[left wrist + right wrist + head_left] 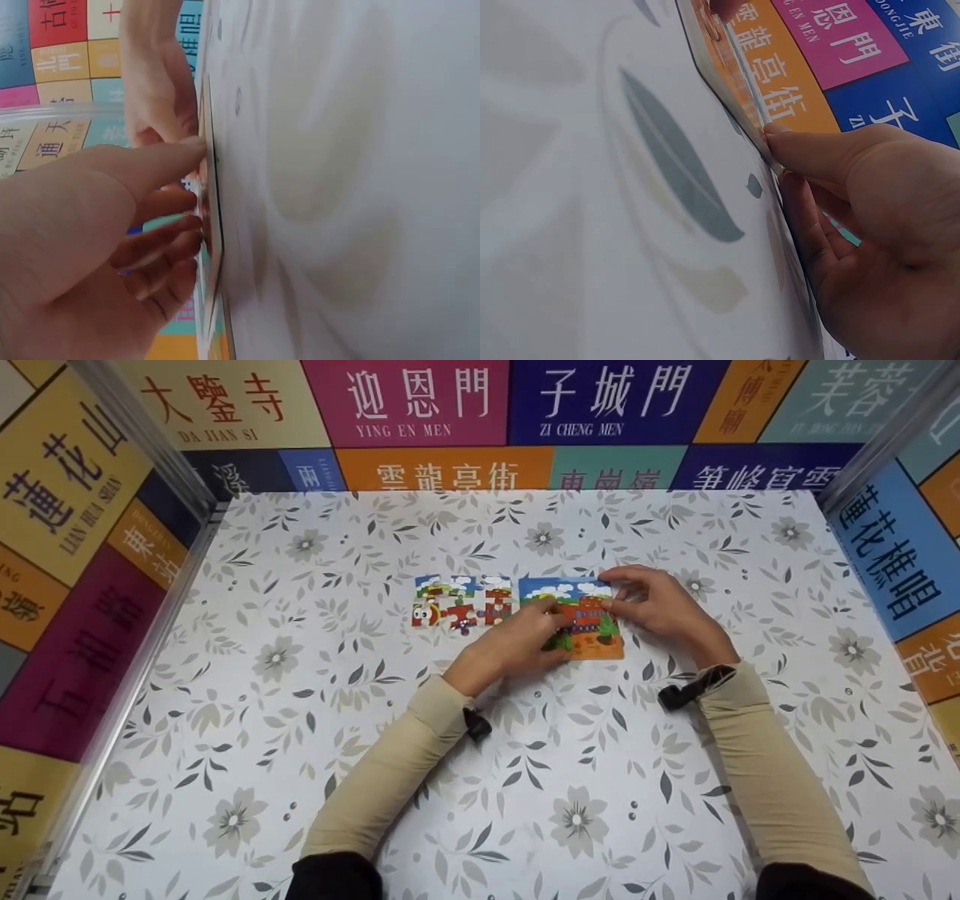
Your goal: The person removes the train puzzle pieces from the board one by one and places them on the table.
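A jigsaw puzzle board lies flat in the middle of the table, with a blue sky, red shapes and orange ground. My left hand reaches over its left side; in the left wrist view the thumb is stretched out and the fingertips touch the board. At the upper right corner, my right hand holds the board's edge between thumb and forefinger. The right wrist view shows that thumb against the corner. Several loose jigsaw pieces lie left of the board, partly behind the left hand.
White floral paper covers the table. Upright panels with coloured lettered blocks close off its back, left and right sides. A dark wrist strap sits on the right sleeve.
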A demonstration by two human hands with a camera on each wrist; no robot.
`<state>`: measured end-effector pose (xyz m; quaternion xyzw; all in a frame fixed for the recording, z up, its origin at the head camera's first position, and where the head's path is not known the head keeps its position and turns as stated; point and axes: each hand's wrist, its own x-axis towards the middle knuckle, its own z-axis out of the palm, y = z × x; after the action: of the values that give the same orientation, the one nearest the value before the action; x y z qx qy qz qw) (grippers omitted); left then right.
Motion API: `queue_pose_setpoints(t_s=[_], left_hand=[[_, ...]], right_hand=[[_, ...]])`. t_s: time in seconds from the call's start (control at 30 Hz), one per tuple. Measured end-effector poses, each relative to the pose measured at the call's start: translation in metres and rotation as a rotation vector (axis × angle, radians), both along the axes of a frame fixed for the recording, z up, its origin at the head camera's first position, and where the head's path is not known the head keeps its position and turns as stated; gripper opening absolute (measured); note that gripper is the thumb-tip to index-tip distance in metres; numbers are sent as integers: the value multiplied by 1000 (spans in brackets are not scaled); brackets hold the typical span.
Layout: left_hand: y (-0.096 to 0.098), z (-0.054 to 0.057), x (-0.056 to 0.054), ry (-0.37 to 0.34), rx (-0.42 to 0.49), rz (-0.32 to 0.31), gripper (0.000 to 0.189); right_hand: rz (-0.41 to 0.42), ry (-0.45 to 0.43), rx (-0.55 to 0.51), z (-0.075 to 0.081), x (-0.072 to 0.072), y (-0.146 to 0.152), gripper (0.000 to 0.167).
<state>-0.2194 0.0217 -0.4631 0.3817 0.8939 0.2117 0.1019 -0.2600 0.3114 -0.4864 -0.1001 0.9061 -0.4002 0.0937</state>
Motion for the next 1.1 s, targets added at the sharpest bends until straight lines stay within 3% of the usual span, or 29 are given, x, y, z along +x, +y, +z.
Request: queue_pose_setpoints(t_s=[0.17, 0.3, 0.5, 0.73, 1.1], left_hand=[[4, 0, -1, -99, 22, 24, 55], [4, -2, -1, -131, 49, 20, 59], [3, -4, -2, -135, 88, 26, 64], [4, -5, -3, -129, 137, 18, 51], [4, -5, -2, -85, 139, 33, 61]], right_hand=[[18, 13, -18, 0, 1, 0, 48], [28, 23, -27, -1, 2, 0, 48], [27, 31, -15, -2, 0, 0, 48], [21, 25, 3, -1, -1, 1, 50], [38, 31, -15, 0, 0, 1, 48]])
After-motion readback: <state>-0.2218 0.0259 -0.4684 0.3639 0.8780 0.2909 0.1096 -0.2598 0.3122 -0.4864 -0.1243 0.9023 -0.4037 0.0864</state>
